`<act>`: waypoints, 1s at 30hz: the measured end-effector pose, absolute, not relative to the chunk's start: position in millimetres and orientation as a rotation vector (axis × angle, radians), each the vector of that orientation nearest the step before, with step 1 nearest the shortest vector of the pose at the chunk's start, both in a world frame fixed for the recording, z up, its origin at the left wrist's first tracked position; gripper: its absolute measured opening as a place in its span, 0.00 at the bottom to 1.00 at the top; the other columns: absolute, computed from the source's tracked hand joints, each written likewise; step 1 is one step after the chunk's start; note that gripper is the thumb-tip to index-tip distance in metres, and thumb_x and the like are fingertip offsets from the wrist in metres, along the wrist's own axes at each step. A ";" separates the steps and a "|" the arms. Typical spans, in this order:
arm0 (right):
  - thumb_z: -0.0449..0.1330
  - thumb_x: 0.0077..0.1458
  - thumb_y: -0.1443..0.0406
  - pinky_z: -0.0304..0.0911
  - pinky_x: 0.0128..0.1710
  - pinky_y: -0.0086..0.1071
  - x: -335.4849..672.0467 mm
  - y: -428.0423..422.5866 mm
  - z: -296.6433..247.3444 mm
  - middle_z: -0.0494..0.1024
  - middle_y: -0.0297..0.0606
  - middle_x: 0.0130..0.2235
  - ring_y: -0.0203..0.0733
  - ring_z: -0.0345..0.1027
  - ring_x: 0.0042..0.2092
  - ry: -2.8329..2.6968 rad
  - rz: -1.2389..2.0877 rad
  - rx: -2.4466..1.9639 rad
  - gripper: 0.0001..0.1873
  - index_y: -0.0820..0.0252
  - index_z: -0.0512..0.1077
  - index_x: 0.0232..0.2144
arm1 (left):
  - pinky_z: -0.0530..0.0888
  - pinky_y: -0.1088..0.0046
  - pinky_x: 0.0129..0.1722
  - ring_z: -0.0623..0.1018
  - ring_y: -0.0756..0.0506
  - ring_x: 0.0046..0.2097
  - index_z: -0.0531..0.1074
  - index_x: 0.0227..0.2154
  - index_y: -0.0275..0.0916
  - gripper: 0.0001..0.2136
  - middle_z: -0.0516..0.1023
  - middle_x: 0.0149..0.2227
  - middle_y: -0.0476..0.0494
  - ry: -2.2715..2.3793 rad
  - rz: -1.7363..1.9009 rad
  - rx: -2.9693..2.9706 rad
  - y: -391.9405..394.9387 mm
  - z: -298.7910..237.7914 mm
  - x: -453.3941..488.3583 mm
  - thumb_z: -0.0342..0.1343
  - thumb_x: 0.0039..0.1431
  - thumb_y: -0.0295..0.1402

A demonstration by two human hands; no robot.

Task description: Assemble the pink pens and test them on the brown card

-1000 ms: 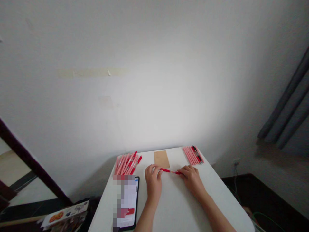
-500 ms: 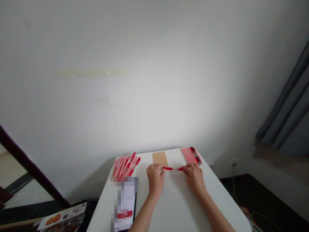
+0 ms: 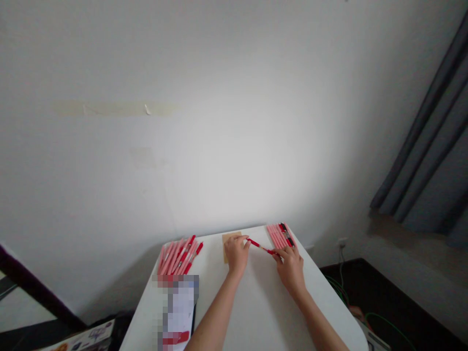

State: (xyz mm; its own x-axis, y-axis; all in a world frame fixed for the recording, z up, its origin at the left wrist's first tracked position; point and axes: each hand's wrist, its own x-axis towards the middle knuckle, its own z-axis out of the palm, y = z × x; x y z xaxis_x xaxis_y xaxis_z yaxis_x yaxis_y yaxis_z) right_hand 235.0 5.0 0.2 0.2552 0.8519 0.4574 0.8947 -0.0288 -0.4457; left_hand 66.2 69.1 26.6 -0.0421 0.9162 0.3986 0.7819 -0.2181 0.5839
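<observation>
A red pen with a pale middle section spans the gap between my two hands, slanting down to the right. Its upper left end is pinched in the fingers of my left hand. My right hand grips the lower right end, and its fingers hide that tip. Partly under my left hand lies a tan card. Just beyond my right hand, pink pens lie side by side in a row, with a black and red one among them.
A loose bunch of pink and red pens lies at the table's far left. Nearer on the left is a phone, partly pixelated. The white table meets the wall. A grey curtain hangs at right.
My left hand has risen over the tan card, tilting the pen from level to slanted. My right hand keeps its hold. The whole view has shifted slightly.
</observation>
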 end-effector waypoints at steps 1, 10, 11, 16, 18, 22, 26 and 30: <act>0.55 0.57 0.63 0.53 0.44 0.36 234.5 5.2 2.3 0.76 0.40 0.39 0.47 0.62 0.48 -1.586 -0.071 -1.895 0.11 0.50 0.78 0.38 | 0.63 0.64 0.53 0.71 0.45 0.49 0.76 0.41 0.47 0.11 0.77 0.43 0.46 1.849 1.094 2.042 72.3 26.9 68.3 0.56 0.54 0.34; 0.54 0.58 0.62 0.48 0.50 0.42 227.0 14.1 18.2 0.76 0.41 0.42 0.49 0.60 0.51 -1.480 0.004 -2.081 0.12 0.51 0.77 0.38 | 0.61 0.62 0.54 0.69 0.42 0.52 0.72 0.47 0.46 0.17 0.74 0.48 0.43 1.909 0.927 2.080 89.2 22.5 88.6 0.58 0.53 0.37; 0.54 0.58 0.62 0.48 0.50 0.43 227.3 15.9 19.1 0.77 0.41 0.42 0.50 0.60 0.51 -1.472 -0.012 -2.092 0.12 0.52 0.77 0.37 | 0.61 0.62 0.54 0.69 0.42 0.51 0.72 0.46 0.47 0.17 0.74 0.48 0.43 1.914 0.905 2.083 90.3 21.7 90.9 0.58 0.52 0.38; 0.54 0.58 0.62 0.46 0.50 0.44 233.8 24.4 15.6 0.77 0.41 0.41 0.50 0.61 0.49 -1.416 -0.089 -2.124 0.12 0.52 0.78 0.37 | 0.60 0.57 0.55 0.68 0.40 0.52 0.75 0.43 0.51 0.13 0.72 0.50 0.44 1.905 0.826 2.122 96.6 20.7 99.8 0.58 0.52 0.38; 0.53 0.59 0.61 0.46 0.49 0.44 236.5 26.6 11.7 0.78 0.42 0.40 0.50 0.61 0.49 -1.422 -0.124 -2.098 0.13 0.53 0.78 0.36 | 0.58 0.54 0.56 0.67 0.40 0.54 0.76 0.41 0.53 0.12 0.72 0.51 0.44 1.876 0.811 2.157 99.5 21.7 103.2 0.57 0.53 0.38; 0.52 0.59 0.60 0.45 0.50 0.45 237.9 29.1 5.5 0.78 0.42 0.39 0.51 0.61 0.48 -1.419 -0.221 -2.049 0.14 0.54 0.77 0.34 | 0.52 0.44 0.59 0.64 0.37 0.56 0.77 0.39 0.54 0.10 0.71 0.52 0.45 1.829 0.794 2.217 104.9 23.9 110.8 0.56 0.54 0.38; 0.51 0.59 0.59 0.44 0.52 0.46 237.0 30.7 4.3 0.78 0.42 0.38 0.50 0.62 0.47 -1.420 -0.255 -2.005 0.14 0.55 0.76 0.32 | 0.49 0.39 0.59 0.64 0.36 0.56 0.76 0.39 0.56 0.10 0.71 0.53 0.46 1.807 0.782 2.247 109.5 24.6 117.8 0.56 0.54 0.38; 0.53 0.58 0.59 0.43 0.54 0.47 237.4 30.9 6.0 0.78 0.40 0.36 0.49 0.62 0.47 -1.447 -0.211 -1.969 0.13 0.56 0.74 0.30 | 0.50 0.38 0.59 0.64 0.36 0.57 0.76 0.40 0.58 0.10 0.70 0.53 0.47 1.806 0.773 2.252 112.5 21.6 122.1 0.56 0.54 0.40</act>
